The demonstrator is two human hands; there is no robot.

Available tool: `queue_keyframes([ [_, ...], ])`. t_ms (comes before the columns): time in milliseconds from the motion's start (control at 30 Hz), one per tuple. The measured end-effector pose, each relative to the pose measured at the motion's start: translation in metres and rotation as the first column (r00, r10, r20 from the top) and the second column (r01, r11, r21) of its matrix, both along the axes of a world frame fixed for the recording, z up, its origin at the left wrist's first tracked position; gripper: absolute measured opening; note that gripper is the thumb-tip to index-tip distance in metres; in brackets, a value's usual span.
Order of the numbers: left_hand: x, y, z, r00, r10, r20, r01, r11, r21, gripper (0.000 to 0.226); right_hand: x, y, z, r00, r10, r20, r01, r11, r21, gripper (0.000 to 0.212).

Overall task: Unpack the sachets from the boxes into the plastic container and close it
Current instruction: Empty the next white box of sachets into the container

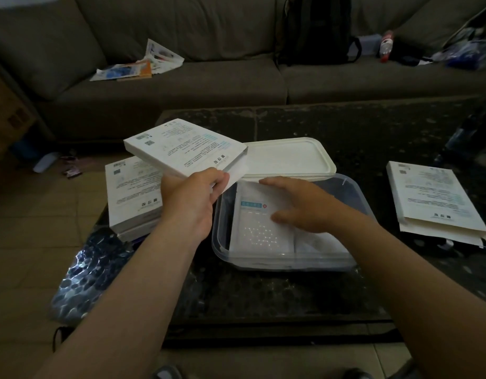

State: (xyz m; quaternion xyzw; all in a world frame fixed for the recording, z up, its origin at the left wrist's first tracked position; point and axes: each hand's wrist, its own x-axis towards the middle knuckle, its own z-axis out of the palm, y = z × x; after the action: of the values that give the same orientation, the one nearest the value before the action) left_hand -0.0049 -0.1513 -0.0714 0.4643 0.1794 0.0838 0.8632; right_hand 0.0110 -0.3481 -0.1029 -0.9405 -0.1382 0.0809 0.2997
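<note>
Box (181, 149) print unreadable; right hand (304, 206) covers sachets (261, 231).

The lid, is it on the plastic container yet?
No, the white lid lies flat behind the open plastic container, where the right hand rests on the sachets.

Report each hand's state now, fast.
Left hand: grips the raised white box at its near end.
Right hand: open, fingers resting on the sachets in the plastic container.
</note>
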Motion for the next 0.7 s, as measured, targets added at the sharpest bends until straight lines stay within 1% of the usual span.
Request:
queue_keyframes([
  [167,-0.002,-0.002,0.001,1.000,-0.008,0.008,0.008,1.000,0.006,0.061,-0.002,0.006,-0.003,1.000,0.014,0.021,-0.010,0.985,-0.173,0.080],
  [233,-0.003,-0.002,0.002,1.000,-0.012,0.014,0.012,1.000,0.006,0.060,-0.004,0.008,-0.001,0.998,0.030,0.057,-0.013,0.961,-0.277,0.080],
  [267,-0.003,-0.002,0.002,1.000,-0.013,0.014,0.013,1.000,0.004,0.059,-0.005,0.009,0.000,0.993,0.049,0.103,-0.010,0.936,-0.351,0.079],
  [333,-0.003,-0.002,0.002,1.000,-0.016,0.012,0.016,1.000,0.001,0.057,-0.008,0.011,0.001,0.963,0.108,0.246,0.027,0.873,-0.487,0.070],
  [400,-0.003,-0.001,0.002,1.000,-0.019,0.010,0.019,1.000,-0.004,0.056,-0.010,0.016,0.002,0.929,0.132,0.347,0.079,0.844,-0.531,0.062],
  [433,-0.003,-0.001,0.002,1.000,-0.018,0.010,0.018,1.000,-0.009,0.058,-0.011,0.020,0.002,0.926,0.131,0.355,0.081,0.848,-0.524,0.060],
  [467,-0.002,-0.001,0.001,1.000,-0.019,0.010,0.019,1.000,-0.012,0.060,-0.012,0.023,0.002,0.937,0.127,0.327,0.059,0.862,-0.504,0.062],
  [500,-0.002,0.000,0.001,1.000,-0.020,0.012,0.021,1.000,-0.013,0.062,-0.013,0.026,0.002,0.956,0.120,0.267,0.022,0.879,-0.476,0.065],
  [567,-0.001,0.000,0.000,1.000,-0.024,0.015,0.024,1.000,-0.014,0.065,-0.015,0.029,0.002,0.987,0.124,0.104,-0.067,0.899,-0.433,0.074],
  [633,0.000,0.000,-0.001,1.000,-0.026,0.018,0.026,1.000,-0.015,0.065,-0.016,0.030,0.000,0.988,0.155,-0.018,-0.148,0.896,-0.419,0.081],
  [700,0.000,0.000,-0.002,0.999,-0.036,0.018,0.036,0.999,-0.005,0.064,-0.015,0.030,-0.003,0.976,0.206,-0.068,-0.215,0.879,-0.425,0.084],
])
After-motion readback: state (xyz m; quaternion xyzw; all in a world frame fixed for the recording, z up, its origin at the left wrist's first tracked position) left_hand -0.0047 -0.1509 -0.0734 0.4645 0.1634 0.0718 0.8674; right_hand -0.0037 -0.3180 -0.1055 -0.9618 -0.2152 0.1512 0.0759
